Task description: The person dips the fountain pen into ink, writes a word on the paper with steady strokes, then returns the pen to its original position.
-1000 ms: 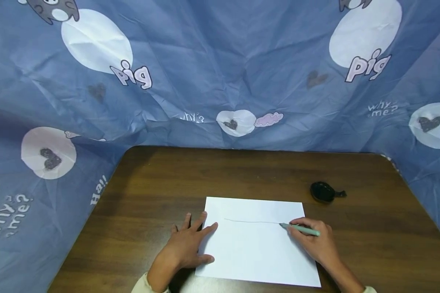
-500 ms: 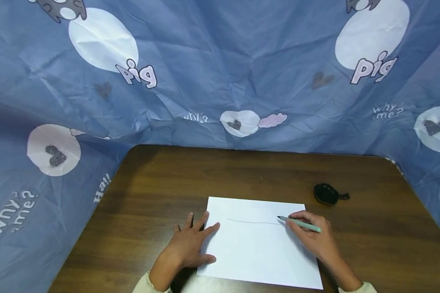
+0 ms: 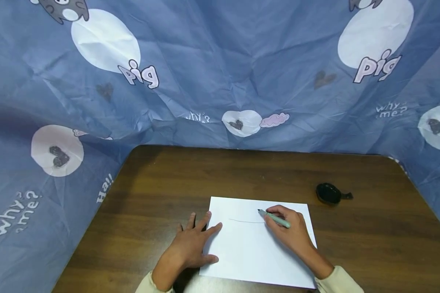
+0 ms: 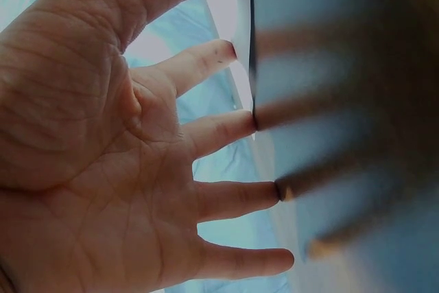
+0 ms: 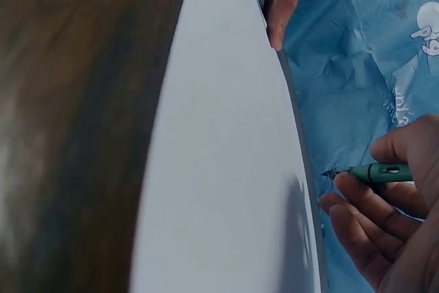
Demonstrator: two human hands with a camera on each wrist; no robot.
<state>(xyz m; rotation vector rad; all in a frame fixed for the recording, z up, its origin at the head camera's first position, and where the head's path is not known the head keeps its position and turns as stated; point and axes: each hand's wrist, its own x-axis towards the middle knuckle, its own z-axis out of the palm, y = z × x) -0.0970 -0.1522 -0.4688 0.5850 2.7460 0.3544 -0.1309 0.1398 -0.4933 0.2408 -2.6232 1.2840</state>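
A white sheet of paper [image 3: 256, 252] lies on the table, with a thin, nearly level line drawn across its upper part. My left hand [image 3: 190, 246] rests at the sheet's left edge, fingers spread, the thumb and index finger over the paper. In the left wrist view the palm of that hand [image 4: 103, 149] shows with its fingers straight and apart. My right hand [image 3: 291, 230] pinches a green fountain pen [image 3: 278, 219] above the sheet. In the right wrist view the nib of the fountain pen [image 5: 384, 172] appears lifted off the paper.
A small black pan-shaped dish [image 3: 328, 193] with a short handle stands on the brown wooden table [image 3: 161, 179], beyond the sheet's upper right corner. A blue printed cloth [image 3: 205, 73] hangs behind and beside the table.
My right hand has lifted the fountain pen from the line's right end and moved it left and slightly up over the sheet. The left hand stays in place on the paper.
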